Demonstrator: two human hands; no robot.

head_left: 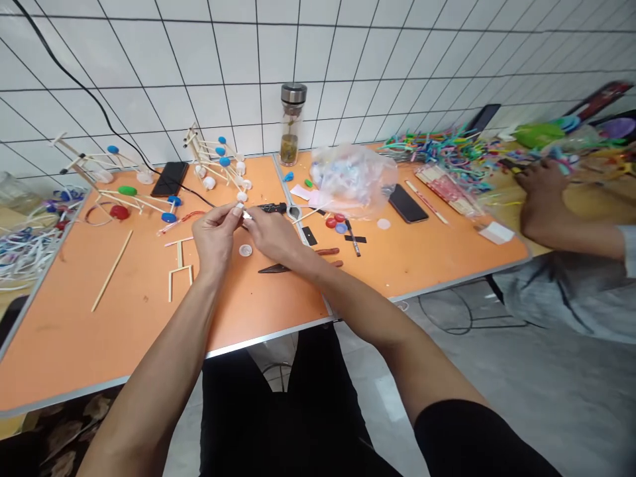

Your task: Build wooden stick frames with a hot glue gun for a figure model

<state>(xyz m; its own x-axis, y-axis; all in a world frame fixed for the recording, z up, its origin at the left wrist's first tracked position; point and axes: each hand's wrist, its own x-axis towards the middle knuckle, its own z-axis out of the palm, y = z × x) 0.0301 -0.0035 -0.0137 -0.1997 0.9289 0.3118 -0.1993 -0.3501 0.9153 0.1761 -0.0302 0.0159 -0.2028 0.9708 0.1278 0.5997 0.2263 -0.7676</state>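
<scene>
Over the orange table (124, 331) my left hand (214, 233) and my right hand (271, 233) meet, both pinched on a small white piece (242, 212) held between the fingertips; I cannot make out what it is. A white bottle cap (245, 250) lies on the table just below the hands. A dark pair of scissors or cutters (278, 267) rests under my right wrist. A small frame of wooden sticks (179, 268) lies left of my left hand.
Stick-and-cap models (218, 162) stand at the back, with a black phone (169, 179) on a cable and a glass bottle (292, 122). A plastic bag of caps (352, 179) and second phone (407, 203) lie right. Another person's hand (544, 192) rests among coloured straws (447, 149).
</scene>
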